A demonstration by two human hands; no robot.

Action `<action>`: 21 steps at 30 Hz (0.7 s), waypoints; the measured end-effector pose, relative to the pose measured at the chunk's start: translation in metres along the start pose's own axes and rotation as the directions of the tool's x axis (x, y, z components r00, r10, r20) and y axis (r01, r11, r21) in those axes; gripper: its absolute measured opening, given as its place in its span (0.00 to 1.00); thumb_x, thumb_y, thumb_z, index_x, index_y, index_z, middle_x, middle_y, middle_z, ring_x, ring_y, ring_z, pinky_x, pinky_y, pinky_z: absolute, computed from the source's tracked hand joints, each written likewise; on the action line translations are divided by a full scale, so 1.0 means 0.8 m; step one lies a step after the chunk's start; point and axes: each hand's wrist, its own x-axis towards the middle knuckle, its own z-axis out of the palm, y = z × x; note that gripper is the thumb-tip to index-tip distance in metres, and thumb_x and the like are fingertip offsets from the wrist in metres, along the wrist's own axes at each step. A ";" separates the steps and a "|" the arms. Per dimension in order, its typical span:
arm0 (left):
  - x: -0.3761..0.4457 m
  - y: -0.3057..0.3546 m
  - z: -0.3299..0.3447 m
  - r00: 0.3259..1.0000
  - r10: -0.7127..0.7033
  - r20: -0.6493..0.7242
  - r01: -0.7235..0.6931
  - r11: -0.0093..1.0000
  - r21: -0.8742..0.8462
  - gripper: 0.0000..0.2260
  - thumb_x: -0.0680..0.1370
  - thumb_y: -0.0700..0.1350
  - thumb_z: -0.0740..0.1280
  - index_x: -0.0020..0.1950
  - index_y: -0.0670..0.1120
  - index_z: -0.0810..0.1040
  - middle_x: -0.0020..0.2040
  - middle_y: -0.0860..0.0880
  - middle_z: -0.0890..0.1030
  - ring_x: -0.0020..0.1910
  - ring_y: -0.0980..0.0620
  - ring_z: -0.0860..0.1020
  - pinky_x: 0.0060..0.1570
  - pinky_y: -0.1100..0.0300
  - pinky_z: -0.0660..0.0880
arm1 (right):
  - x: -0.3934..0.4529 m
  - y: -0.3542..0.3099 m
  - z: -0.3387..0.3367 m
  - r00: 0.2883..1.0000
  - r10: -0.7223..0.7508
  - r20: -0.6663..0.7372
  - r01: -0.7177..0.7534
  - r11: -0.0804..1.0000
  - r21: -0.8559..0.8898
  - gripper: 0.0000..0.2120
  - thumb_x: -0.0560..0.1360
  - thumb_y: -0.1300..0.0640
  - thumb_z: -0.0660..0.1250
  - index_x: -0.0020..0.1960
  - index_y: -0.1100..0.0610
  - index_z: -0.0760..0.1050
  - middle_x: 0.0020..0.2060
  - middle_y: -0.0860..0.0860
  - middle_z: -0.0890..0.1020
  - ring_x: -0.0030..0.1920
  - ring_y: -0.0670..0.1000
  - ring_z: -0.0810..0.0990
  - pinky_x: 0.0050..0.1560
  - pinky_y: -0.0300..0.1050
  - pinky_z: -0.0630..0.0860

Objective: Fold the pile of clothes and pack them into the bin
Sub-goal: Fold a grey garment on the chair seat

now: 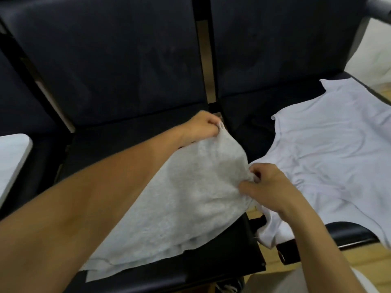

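Clothes lay across two dark padded seats: a light grey garment (179,199) on the seat at 6 o'clock (131,134), and a white sleeveless top (330,157) spread flat on the seat at 3 o'clock (249,115), its lower corner hanging over the front edge. Both hands held the grey garment. The left hand (201,127), reaching out near the centre of the view, had its fingers curled and pinching the garment's far corner near the gap between the seats, lifting that edge off the cushion. The right hand (268,187), toward 4 o'clock from the left one, pinched the garment's right edge between thumb and bent fingers, just where the grey cloth met the white top. The near part of the grey garment rested on the seat, partly under the left forearm. At 9 o'clock a pale rounded corner of some surface (12,161) showed; I could not tell what it was. Light wooden floor (273,278) showed at 5 o'clock
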 end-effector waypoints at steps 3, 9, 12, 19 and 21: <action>-0.023 0.003 -0.039 0.996 0.034 -0.086 -0.038 0.999 -0.038 0.15 0.72 0.28 0.61 0.34 0.44 0.81 0.37 0.48 0.79 0.38 0.58 0.76 0.39 0.69 0.73 | -0.015 -0.021 0.001 0.990 -0.086 0.115 0.069 0.987 0.143 0.08 0.73 0.60 0.71 0.40 0.61 0.73 0.32 0.56 0.73 0.34 0.48 0.74 0.37 0.43 0.70; -0.143 -0.091 -0.155 0.993 0.030 -0.114 -0.001 0.969 0.248 0.11 0.62 0.37 0.55 0.27 0.47 0.76 0.42 0.34 0.78 0.43 0.48 0.75 0.47 0.57 0.71 | -0.062 -0.114 0.114 0.869 -0.359 0.341 0.301 0.929 0.214 0.10 0.73 0.54 0.74 0.39 0.54 0.74 0.29 0.42 0.73 0.29 0.39 0.71 0.31 0.35 0.70; -0.196 -0.152 -0.199 0.989 -0.073 -0.132 0.121 0.905 0.409 0.17 0.60 0.37 0.54 0.25 0.54 0.79 0.43 0.48 0.79 0.47 0.50 0.78 0.56 0.51 0.74 | -0.087 -0.140 0.175 0.712 -0.428 0.557 0.306 0.903 0.302 0.11 0.73 0.48 0.74 0.50 0.54 0.79 0.44 0.45 0.82 0.44 0.41 0.81 0.48 0.38 0.80; -0.185 -0.177 -0.140 0.997 0.049 0.064 -0.078 0.797 0.598 0.19 0.74 0.33 0.63 0.58 0.53 0.78 0.62 0.51 0.74 0.62 0.50 0.73 0.62 0.53 0.71 | -0.042 -0.094 0.163 0.990 -0.073 0.120 0.121 0.877 -0.464 0.13 0.77 0.45 0.66 0.58 0.50 0.75 0.53 0.50 0.78 0.53 0.52 0.78 0.52 0.47 0.77; -0.161 -0.158 -0.104 0.959 0.146 0.244 -0.279 0.653 0.705 0.28 0.76 0.38 0.66 0.73 0.56 0.66 0.74 0.55 0.64 0.73 0.53 0.61 0.71 0.54 0.61 | -0.031 -0.082 0.164 0.992 0.006 0.128 0.063 0.843 -0.534 0.25 0.76 0.46 0.68 0.69 0.55 0.66 0.61 0.54 0.73 0.61 0.56 0.75 0.59 0.49 0.73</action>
